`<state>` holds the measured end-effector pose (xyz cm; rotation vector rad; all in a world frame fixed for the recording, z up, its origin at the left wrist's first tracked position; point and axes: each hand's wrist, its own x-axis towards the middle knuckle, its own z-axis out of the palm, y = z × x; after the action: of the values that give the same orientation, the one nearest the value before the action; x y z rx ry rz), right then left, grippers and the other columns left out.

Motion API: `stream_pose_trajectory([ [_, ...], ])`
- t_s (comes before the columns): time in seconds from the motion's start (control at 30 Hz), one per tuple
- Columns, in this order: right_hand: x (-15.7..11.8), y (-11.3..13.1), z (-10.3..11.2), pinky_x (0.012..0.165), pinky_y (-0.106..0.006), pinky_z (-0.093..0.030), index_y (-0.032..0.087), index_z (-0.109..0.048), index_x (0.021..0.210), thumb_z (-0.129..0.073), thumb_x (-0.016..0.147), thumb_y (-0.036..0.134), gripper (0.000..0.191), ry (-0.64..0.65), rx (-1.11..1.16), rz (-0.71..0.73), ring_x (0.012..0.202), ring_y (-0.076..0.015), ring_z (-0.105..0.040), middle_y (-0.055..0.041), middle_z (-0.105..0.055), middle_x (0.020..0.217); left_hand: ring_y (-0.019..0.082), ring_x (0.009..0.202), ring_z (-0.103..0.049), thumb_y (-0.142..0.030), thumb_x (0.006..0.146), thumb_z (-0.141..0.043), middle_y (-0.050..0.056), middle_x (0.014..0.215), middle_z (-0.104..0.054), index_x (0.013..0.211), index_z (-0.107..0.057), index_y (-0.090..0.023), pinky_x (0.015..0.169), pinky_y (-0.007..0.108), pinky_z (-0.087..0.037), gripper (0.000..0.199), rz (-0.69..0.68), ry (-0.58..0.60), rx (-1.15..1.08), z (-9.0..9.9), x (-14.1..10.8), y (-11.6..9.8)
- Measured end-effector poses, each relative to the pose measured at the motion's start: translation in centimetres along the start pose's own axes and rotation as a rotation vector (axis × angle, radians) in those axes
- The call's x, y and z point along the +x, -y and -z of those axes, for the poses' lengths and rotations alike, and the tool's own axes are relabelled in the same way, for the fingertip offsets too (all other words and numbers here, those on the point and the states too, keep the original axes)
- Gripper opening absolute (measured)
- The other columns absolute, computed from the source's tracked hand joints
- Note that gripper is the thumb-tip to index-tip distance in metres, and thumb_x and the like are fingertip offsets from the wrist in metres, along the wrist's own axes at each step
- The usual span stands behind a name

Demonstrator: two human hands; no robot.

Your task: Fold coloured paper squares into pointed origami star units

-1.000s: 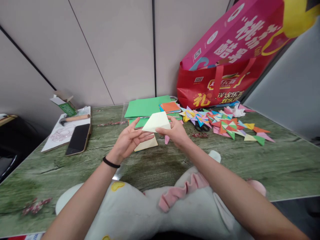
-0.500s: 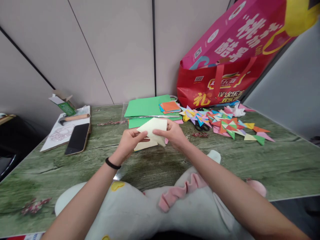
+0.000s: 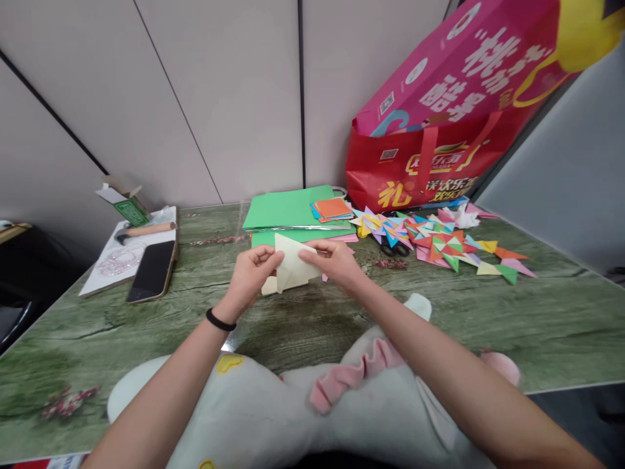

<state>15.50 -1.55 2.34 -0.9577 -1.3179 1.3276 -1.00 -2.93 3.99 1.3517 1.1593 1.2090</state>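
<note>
A pale cream sheet of folded paper [image 3: 291,260] is held up between both hands over the green table. My left hand [image 3: 252,272] pinches its left edge, thumb in front. On the right side, my right hand [image 3: 338,262] grips the paper with thumb and fingers. Below and behind it, a small stack of pale yellow paper squares [image 3: 269,285] lies on the table, partly hidden. Farther back sit green sheets [image 3: 288,207] with orange and blue paper squares [image 3: 333,208] on top.
Folded coloured paper pieces [image 3: 446,244] and black scissors [image 3: 394,247] lie right. Behind them stands a red bag [image 3: 390,172]. A phone [image 3: 152,271], a hammer [image 3: 150,229] and a green box [image 3: 131,210] are left. A pale plush [image 3: 293,417] lies in front.
The cream paper has been turned, so its pointed corner now faces up near my left thumb instead of left. My right hand has shifted slightly and holds the right side.
</note>
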Motion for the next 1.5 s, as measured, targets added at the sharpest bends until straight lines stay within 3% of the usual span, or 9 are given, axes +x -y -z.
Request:
stream_pose_trajectory([
  [0.17, 0.1, -0.2, 0.0, 0.057, -0.024, -0.046, 0.013, -0.065, 0.080, -0.066, 0.063, 0.033, 0.026, 0.009, -0.001, 0.026, 0.063, -0.0116, -0.058, -0.0042, -0.066, 0.076, 0.006, 0.045, -0.049, -0.037, 0.063, -0.068, -0.004, 0.053, -0.058, 0.069, -0.061, -0.013, 0.045, 0.018, -0.041, 0.025, -0.021, 0.053, 0.050, -0.1, -0.1, 0.1],
  [0.33, 0.2, -0.8, -0.2, 0.057, -0.025, -0.046, 0.012, -0.064, 0.089, -0.064, 0.065, 0.032, 0.031, 0.018, -0.067, 0.077, 0.060, -0.0121, -0.058, -0.0049, -0.066, 0.075, 0.008, 0.046, -0.053, -0.036, 0.060, -0.071, 0.000, 0.057, -0.064, 0.072, -0.063, -0.012, 0.045, 0.019, -0.040, 0.029, 0.028, -0.036, 0.025, 0.0, -0.1, 0.5],
  [0.5, -0.3, -1.0, -0.5, 0.057, -0.024, -0.044, 0.013, -0.065, 0.091, -0.056, 0.074, 0.028, 0.024, -0.040, -0.367, 0.279, 0.060, -0.0125, -0.056, -0.0037, -0.065, 0.071, 0.008, 0.045, -0.053, -0.033, 0.056, -0.075, 0.000, 0.056, -0.066, 0.072, -0.064, -0.011, 0.045, 0.018, -0.039, 0.029, 0.036, -0.063, 0.004, 0.0, -0.1, 0.6],
  [0.67, -0.6, -0.9, -0.9, 0.062, -0.025, -0.043, 0.017, -0.067, 0.088, -0.053, 0.077, 0.020, 0.018, -0.197, -0.665, 0.548, 0.067, -0.0138, -0.055, -0.0047, -0.064, 0.078, 0.009, 0.048, -0.056, -0.032, 0.057, -0.074, 0.001, 0.059, -0.067, 0.071, -0.066, -0.012, 0.047, 0.019, -0.042, 0.026, 0.044, -0.052, -0.009, 0.0, -0.1, 0.7],
  [0.8, -0.6, -1.1, -1.2, 0.062, -0.026, -0.043, 0.018, -0.066, 0.096, -0.050, 0.079, 0.018, 0.023, -0.244, -0.710, 0.616, 0.068, -0.0138, -0.054, -0.0050, -0.058, 0.077, 0.010, 0.050, -0.057, -0.031, 0.061, -0.072, 0.001, 0.061, -0.068, 0.071, -0.067, -0.012, 0.050, 0.019, -0.045, 0.022, 0.038, -0.011, -0.032, -0.1, -0.1, 0.6],
  [1.03, -0.2, -1.9, -1.6, 0.064, -0.026, -0.043, 0.023, -0.060, 0.111, -0.044, 0.082, 0.015, 0.034, -0.218, -0.746, 0.755, 0.072, -0.0137, -0.049, -0.0045, -0.050, 0.079, 0.012, 0.054, -0.059, -0.031, 0.063, -0.069, 0.002, 0.063, -0.068, 0.078, -0.069, -0.012, 0.052, 0.021, -0.047, 0.024, 0.042, 0.027, -0.063, -0.1, -0.1, 0.5],
  [1.17, -0.2, -2.0, -1.9, 0.063, -0.027, -0.041, 0.020, -0.053, 0.120, -0.039, 0.086, 0.018, 0.037, -0.140, -0.760, 0.760, 0.069, -0.0143, -0.045, -0.0035, -0.043, 0.074, 0.010, 0.053, -0.056, -0.032, 0.065, -0.068, 0.002, 0.063, -0.067, 0.077, -0.069, -0.012, 0.051, 0.021, -0.046, 0.024, 0.032, 0.014, -0.061, 0.0, 0.1, 0.6],
  [1.33, -0.7, -1.5, -2.2, 0.066, -0.030, -0.042, 0.018, -0.041, 0.130, -0.036, 0.088, 0.027, 0.043, 0.013, -0.821, 0.625, 0.074, -0.0169, -0.044, -0.0051, -0.042, 0.078, 0.011, 0.052, -0.056, -0.033, 0.064, -0.068, 0.002, 0.062, -0.066, 0.074, -0.069, -0.011, 0.050, 0.021, -0.046, 0.024, 0.070, -0.011, -0.074, 0.1, 0.2, 0.3],
  [1.5, -1.0, -0.8, -2.1, 0.070, -0.030, -0.042, 0.021, -0.040, 0.131, -0.030, 0.090, 0.028, 0.043, 0.115, -0.707, 0.537, 0.078, -0.0169, -0.046, -0.0052, -0.044, 0.081, 0.011, 0.051, -0.056, -0.036, 0.065, -0.067, 0.001, 0.061, -0.066, 0.071, -0.069, -0.013, 0.050, 0.022, -0.047, 0.025, 0.071, 0.000, -0.065, 0.4, 0.3, 0.5],
])
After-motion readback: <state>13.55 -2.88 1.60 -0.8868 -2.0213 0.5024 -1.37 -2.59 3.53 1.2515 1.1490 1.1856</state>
